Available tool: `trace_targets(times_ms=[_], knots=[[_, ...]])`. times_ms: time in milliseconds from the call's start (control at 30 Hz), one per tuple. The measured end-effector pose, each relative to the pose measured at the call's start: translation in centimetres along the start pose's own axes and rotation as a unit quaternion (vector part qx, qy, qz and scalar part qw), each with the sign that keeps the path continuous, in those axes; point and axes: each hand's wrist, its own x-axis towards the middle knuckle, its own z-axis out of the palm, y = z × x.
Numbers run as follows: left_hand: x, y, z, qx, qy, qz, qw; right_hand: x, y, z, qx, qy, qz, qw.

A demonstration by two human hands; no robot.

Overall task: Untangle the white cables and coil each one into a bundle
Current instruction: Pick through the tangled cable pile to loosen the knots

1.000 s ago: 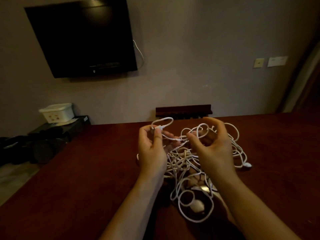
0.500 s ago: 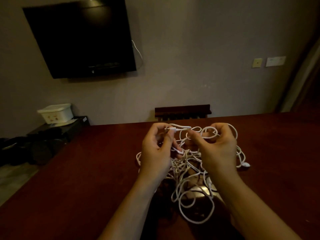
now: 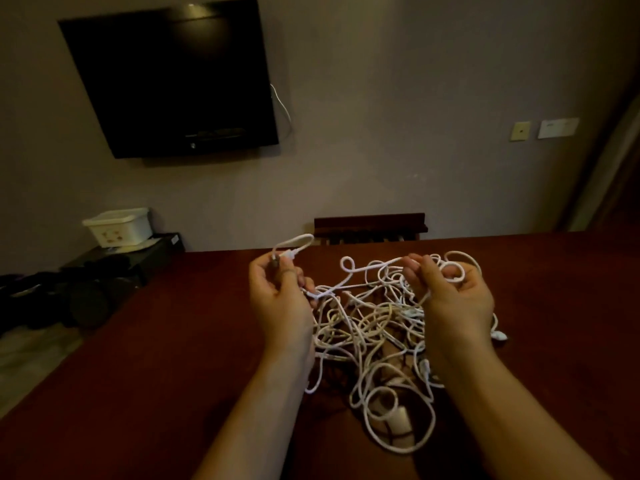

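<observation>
You are looking at a dim, warm-toned room through a wide-angle lens. The brightest things are the white cables (image 3: 367,327), which stand out against the dark red bench (image 3: 138,358). A faint glare spot sits on the top edge of the black television (image 3: 169,81). The wall fades darker toward the corners. Straight lines bow near the edges. The floor clutter at left is lost in shadow, and fine detail is soft and grainy throughout.
</observation>
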Motion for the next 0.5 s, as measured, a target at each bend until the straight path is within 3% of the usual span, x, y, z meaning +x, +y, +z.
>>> trace_targets(times_ms=[100, 200, 333, 500], knots=[[0.4, 0.1, -0.6, 0.032, 0.057, 0.03, 0.997, 0.4, 0.2, -0.1, 0.039, 0.012, 0.034, 0.999], [0.2, 0.3, -0.5, 0.033, 0.079, 0.046, 0.995, 0.3, 0.2, -0.2, -0.069, -0.017, 0.022, 0.997], [-1.1, 0.7, 0.8, -0.045, -0.007, -0.001, 0.999, -0.9, 1.0, 0.0, -0.255, -0.146, 0.035, 0.955], [-2.4, 1.0, 1.3, -0.112, -0.094, -0.114, 0.983, -1.8, 1.0, 0.5, -0.245, -0.205, 0.016, 0.947]])
